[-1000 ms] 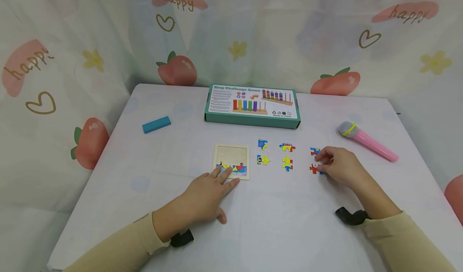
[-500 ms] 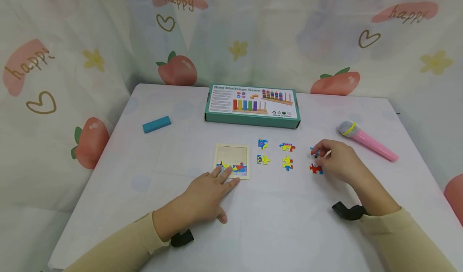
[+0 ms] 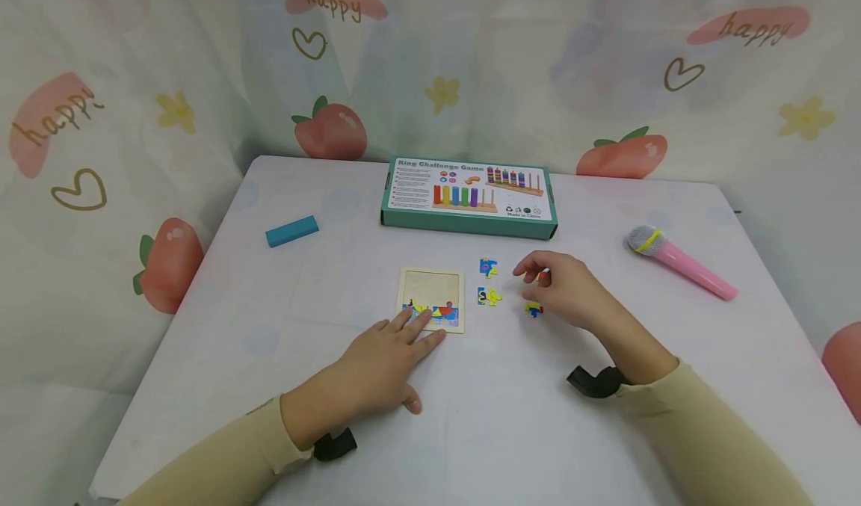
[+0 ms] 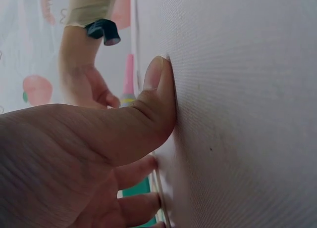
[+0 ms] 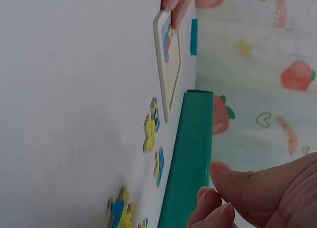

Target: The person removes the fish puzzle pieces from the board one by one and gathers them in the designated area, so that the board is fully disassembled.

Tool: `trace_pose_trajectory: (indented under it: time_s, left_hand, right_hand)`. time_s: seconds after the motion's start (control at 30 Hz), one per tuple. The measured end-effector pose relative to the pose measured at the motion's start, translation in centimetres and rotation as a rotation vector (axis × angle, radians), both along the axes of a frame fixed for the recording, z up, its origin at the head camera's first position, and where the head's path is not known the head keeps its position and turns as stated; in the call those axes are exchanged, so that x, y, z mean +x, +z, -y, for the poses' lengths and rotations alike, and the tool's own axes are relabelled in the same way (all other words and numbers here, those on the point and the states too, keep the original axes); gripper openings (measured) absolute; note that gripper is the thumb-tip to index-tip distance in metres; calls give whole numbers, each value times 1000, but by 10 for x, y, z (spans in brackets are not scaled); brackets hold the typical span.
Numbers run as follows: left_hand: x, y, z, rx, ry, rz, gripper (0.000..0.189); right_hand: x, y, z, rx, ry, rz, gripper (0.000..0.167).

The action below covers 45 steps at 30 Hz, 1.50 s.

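Observation:
My left hand lies with its fingers spread over the near edge of a square wooden puzzle tray. The tray's lower part holds fitted pieces, partly under the fingertips. In the left wrist view the thumb rests against the tablecloth. My right hand hovers over the middle column of loose puzzle pieces, its thumb and index fingertips apart and nothing visible between them. It partly covers a yellow-and-blue jigsaw piece and another above it. Two more pieces, blue-and-yellow and yellow, lie beside the tray.
A green Ring Challenge Game box stands behind the pieces. A blue block lies at the left, a pink toy microphone at the right. A printed curtain hangs behind the white-covered table.
My right hand has moved left from the right-hand column of pieces to the middle column; the right-hand pieces no longer show, with the hand across that spot. The left hand stays put.

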<state>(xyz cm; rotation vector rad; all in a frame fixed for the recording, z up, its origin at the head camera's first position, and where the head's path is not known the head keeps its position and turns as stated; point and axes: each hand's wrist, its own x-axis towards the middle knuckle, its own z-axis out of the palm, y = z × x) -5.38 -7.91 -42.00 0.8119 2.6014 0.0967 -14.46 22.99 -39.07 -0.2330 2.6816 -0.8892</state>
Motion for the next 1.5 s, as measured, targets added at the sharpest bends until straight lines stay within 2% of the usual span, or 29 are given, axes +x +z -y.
trace_pose_trajectory:
  time_s: [0.23,0.43,0.63,0.83,1.03,1.23,1.33,1.5]
  left_hand:
    - [-1,-3,1,9,-6,-4,118]
    - [-3,-5,2,16,-16,-11,116]
    - [-3,-5,4,21,-20,-9,114]
    - [-2,-6,5,23,-18,5,117]
    - [2,-7,7,22,-7,-7,115]
    - [8,-5,9,-15,30,-17,107]
    - [7,-2,12,-22,60,-6,101]
    - [-1,5,19,-24,120,15,92]
  right_hand:
    - [-1,-6,45,-117,55,-9,25]
    - [-1,-13,83,-220,117,-3,20]
    - [1,-29,113,-316,123,54,20]
    - [1,-43,125,-419,122,136,21]
    - [-1,-45,127,-395,145,175,19]
    - [-1,-42,128,-343,186,189,22]
    - [-1,-41,128,-310,187,180,21]
    - [-1,-42,130,-243,196,147,20]
